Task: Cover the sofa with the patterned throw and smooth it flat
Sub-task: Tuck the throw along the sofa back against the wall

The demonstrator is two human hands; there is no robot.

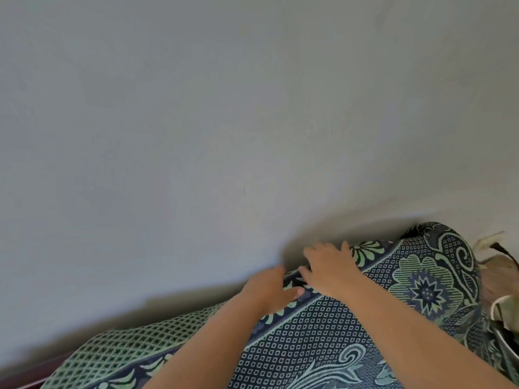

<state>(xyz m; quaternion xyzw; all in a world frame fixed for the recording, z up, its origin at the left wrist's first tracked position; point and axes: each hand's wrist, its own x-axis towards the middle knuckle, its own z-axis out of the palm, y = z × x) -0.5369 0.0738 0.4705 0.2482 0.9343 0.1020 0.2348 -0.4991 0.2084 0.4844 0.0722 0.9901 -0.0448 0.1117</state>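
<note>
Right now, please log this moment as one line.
left hand: grips throw edge | right hand: presses throw top | wall behind

Plain pale grey wall [196,108] fills most of view; soft shadow [182,303] at base; reddish strip [25,380] bottom left

Sofa unseen beneath throw [309,332]
</note>
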